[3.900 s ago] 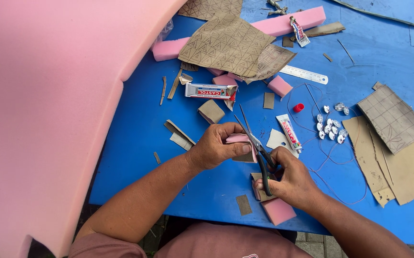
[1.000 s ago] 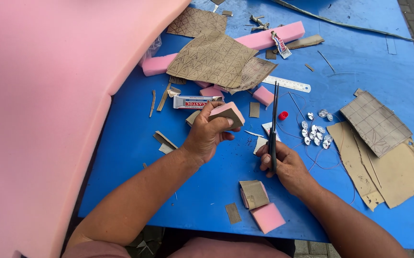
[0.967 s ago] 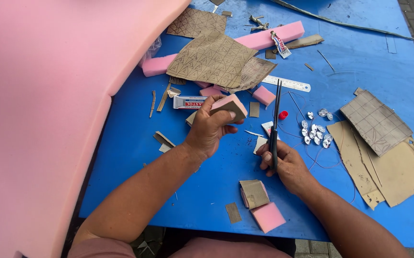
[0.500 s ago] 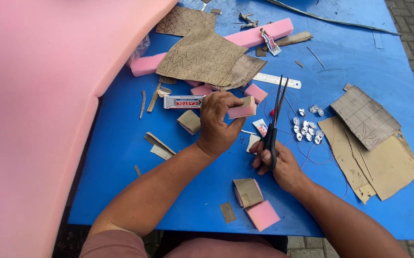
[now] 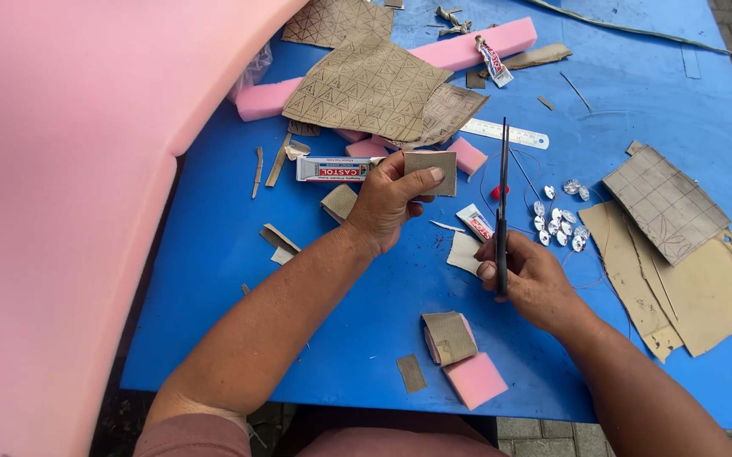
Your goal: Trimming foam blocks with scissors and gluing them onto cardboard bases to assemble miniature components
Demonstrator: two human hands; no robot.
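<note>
Above the blue table (image 5: pixel 662 93), left hand (image 5: pixel 387 203) pinches a fabric-covered block (image 5: pixel 431 172); right hand (image 5: pixel 528 275) grips scissors (image 5: pixel 502 199), blades together, seemingly mid-trim; next they must open onto an edge.

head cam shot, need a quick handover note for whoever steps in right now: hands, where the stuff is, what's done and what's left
Left hand: holds a small fabric-covered block up above the blue table, thumb on its face.
Right hand: grips closed scissors, blades pointing away from the body.
Nearby: glue tube by the left hand, ruler, a cluster of clear gems, patterned fabric sheets, long pink foam bar.
Done: one wrapped block lies at the near edge beside a bare pink foam square.
Left: bare foam pieces remain uncovered.
</note>
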